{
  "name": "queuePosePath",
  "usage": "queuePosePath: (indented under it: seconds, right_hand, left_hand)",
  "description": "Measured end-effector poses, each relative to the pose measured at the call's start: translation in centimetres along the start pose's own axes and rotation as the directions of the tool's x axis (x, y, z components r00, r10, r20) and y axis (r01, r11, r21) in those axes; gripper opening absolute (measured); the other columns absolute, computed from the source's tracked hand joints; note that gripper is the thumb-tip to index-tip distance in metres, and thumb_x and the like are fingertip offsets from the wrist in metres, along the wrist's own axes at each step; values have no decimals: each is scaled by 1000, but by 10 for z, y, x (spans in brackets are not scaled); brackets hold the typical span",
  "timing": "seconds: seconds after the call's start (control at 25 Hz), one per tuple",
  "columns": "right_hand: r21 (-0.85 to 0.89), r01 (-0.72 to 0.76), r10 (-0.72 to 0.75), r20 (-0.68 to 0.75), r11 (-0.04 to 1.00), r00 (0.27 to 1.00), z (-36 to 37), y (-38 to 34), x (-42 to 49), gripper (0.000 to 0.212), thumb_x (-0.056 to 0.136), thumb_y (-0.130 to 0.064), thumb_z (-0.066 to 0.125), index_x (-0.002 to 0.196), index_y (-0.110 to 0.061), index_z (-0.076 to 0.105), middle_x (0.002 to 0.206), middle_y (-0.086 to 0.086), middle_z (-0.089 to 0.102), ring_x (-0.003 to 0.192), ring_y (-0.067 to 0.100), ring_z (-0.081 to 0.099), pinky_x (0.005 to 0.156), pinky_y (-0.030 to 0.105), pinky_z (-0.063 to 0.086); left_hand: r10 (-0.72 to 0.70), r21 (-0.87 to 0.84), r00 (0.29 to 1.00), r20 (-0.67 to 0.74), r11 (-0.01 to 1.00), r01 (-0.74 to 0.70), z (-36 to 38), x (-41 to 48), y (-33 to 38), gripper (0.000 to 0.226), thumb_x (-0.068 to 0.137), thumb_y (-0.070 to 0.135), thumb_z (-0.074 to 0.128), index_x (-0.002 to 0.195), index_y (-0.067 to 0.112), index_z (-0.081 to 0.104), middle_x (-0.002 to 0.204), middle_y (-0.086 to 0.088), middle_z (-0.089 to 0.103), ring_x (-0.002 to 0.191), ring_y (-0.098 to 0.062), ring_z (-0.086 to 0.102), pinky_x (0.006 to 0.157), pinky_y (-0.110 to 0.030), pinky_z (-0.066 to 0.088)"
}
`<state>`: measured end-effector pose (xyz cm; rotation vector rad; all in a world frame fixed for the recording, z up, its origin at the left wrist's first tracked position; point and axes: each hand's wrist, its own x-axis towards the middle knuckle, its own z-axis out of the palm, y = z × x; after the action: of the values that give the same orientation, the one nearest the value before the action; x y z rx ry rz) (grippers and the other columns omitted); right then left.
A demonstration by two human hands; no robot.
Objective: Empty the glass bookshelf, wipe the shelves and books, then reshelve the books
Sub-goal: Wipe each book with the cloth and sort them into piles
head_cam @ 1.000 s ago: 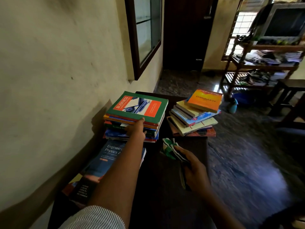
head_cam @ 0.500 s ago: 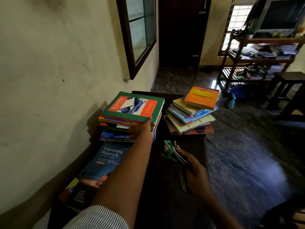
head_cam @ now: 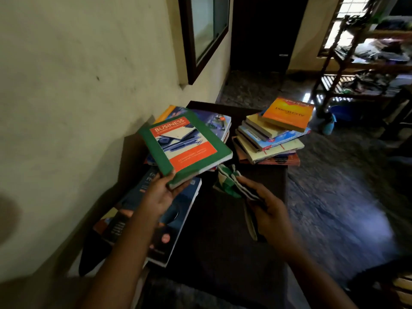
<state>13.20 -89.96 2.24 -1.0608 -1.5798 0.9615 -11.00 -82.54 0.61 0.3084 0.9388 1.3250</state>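
My left hand (head_cam: 161,192) grips the near corner of a green and orange book titled BUSINESS (head_cam: 184,144), held tilted above the left stack of books (head_cam: 217,122). My right hand (head_cam: 266,208) holds a green and white cloth (head_cam: 229,180) over the dark table (head_cam: 223,237). A second stack (head_cam: 270,139) with an orange book on top stands at the table's far right. A blue physics book (head_cam: 178,210) lies flat near the wall, partly under my left arm. The glass-fronted bookshelf (head_cam: 205,30) hangs on the wall above.
The cream wall (head_cam: 78,97) runs along the table's left side. A dark door (head_cam: 265,32) is at the back. A wooden rack (head_cam: 367,63) full of clutter stands at the right, with a blue bucket (head_cam: 338,112) on the dark floor beside it.
My left hand took the BUSINESS book off the top of the left stack and lifted it toward me, tilted. My right hand with the cloth stayed roughly in place.
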Motion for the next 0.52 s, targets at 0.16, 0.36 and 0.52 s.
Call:
queuePosePath:
  seconds: [0.16,0.36,0.52]
  right_hand:
    - [84,57,-64,79,995,995,3,-28,-10,46,85,2,44,122,-21,55,125,-15,58,121,5,52,96,13,38]
    - [49,-35,31,72,998,997,-2,-24,-35,55,84,1,43,119,-37,60,121,-21,60,118,3,54,96,14,40]
    - [17,-214,214,16,977,977,-12,-2,-65,53,90,12,45,115,-33,58,109,-27,64,103,-8,58,84,8,44]
  left_hand:
    - [-130,119,989,70,985,121,-35,-52,-20,100,15,20,98,106,6,58,87,-10,74,74,-24,72,54,-33,57]
    - [-309,138,942,127,946,292,-33,-83,-77,95,14,21,97,103,10,62,85,-9,73,70,-23,71,51,-34,57]
    - [-446,308,894,-35,847,434,-52,-79,-111,52,80,4,65,130,5,49,85,-8,72,67,-20,71,51,-34,58]
